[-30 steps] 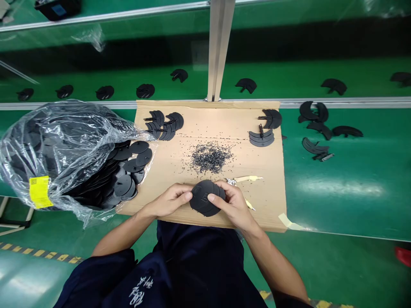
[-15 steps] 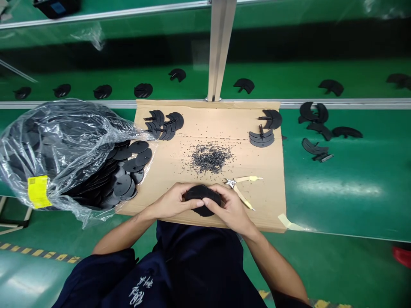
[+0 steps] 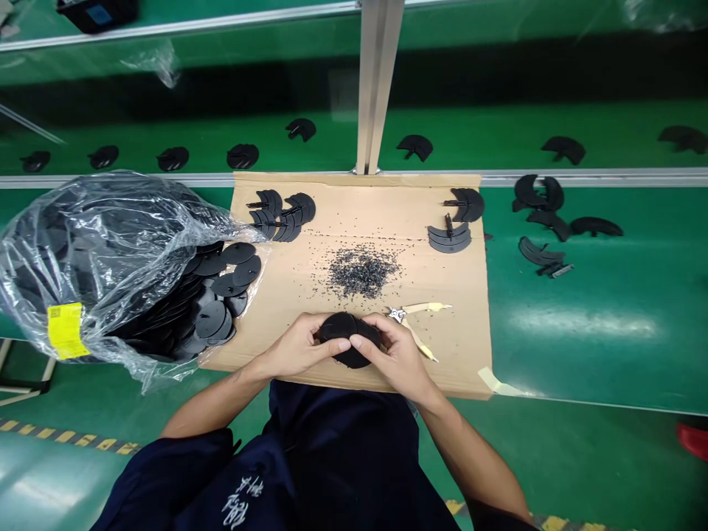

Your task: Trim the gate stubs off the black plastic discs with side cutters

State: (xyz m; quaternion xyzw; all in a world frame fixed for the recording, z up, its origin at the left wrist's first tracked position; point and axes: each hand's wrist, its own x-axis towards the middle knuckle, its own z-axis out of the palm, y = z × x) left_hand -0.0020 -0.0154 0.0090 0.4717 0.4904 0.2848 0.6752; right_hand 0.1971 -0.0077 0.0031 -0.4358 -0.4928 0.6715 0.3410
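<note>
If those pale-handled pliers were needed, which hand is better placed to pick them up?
Probably the right hand: it is beside the pliers, while the left hand is farther off, across the black part both are holding.

black rounded part [image 3: 348,327], held two-handed

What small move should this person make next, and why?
Perhaps press gently with both thumbs on the black piece: the left grip and right grip hold it from either side, the thumb tips come close together over it, and the pliers lie unheld on the cardboard.
</note>
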